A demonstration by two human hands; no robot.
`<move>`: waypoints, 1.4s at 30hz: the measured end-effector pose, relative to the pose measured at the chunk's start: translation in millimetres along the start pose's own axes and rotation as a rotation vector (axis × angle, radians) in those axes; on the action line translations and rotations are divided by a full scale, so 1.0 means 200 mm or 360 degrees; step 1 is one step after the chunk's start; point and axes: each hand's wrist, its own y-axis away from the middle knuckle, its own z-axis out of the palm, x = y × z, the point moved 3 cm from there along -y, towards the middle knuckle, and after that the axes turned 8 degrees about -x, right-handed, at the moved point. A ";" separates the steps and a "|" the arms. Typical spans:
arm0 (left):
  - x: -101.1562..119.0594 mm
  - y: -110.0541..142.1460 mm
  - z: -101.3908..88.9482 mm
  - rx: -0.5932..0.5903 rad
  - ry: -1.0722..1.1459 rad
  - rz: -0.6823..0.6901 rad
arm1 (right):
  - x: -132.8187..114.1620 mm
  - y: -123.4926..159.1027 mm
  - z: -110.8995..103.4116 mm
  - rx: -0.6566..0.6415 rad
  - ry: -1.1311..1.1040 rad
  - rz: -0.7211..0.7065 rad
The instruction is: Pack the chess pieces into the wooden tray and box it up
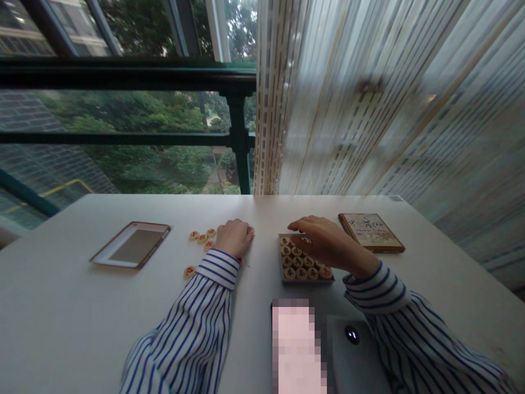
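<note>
On the white tabletop, a small grey tray of round wooden Chinese chess pieces serves as the middle of the scene; the pieces lie flat in rows inside it, red characters showing on several. Over the far half of that tray rests the right hand, palm down, its fingers bent loosely and reaching to the tray's far left corner, where they touch or nearly touch the pieces; the hand hides that part of the tray, so whether a piece is pinched I cannot tell. Left of the tray, just beside it, the left hand lies curled into a loose fist on the tabletop, fingers folded under; whether it encloses a piece cannot be told, though one piece peeks out at its far edge. Further left of the tray, a cluster of loose pieces sits near that hand, and a single piece lies beside the striped cuff. Well left of the tray lies an open box lid, shallow and brown-rimmed. Right of the tray, just beyond the right hand, lies a flat printed box cover. Behind the tray stand a dark railing and a pale striped curtain.
</note>
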 end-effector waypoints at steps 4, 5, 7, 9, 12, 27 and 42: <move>0.00 -0.01 0.00 0.0008 0.0026 -0.0004 | 0.00 0.00 0.00 -0.0002 0.0008 -0.0009; -0.01 -0.01 0.00 0.0014 0.0035 -0.0002 | 0.00 0.00 0.00 -0.0004 0.0011 -0.0013; -0.01 -0.01 0.01 0.0020 0.0055 -0.0002 | -0.01 0.00 0.00 -0.0007 0.0010 -0.0017; -0.01 -0.01 0.01 0.0025 0.0072 -0.0003 | -0.01 0.00 0.00 -0.0006 0.0003 -0.0015; -0.01 -0.01 0.01 0.0030 0.0080 -0.0005 | 0.00 0.00 0.00 -0.0006 0.0005 -0.0013; 0.02 0.05 -0.13 0.0295 0.0112 0.0052 | 0.00 0.00 0.00 -0.0022 0.0034 0.0006; 0.13 0.14 -0.26 0.0504 0.0643 0.0504 | 0.01 0.04 -0.10 0.0066 -0.0017 0.0073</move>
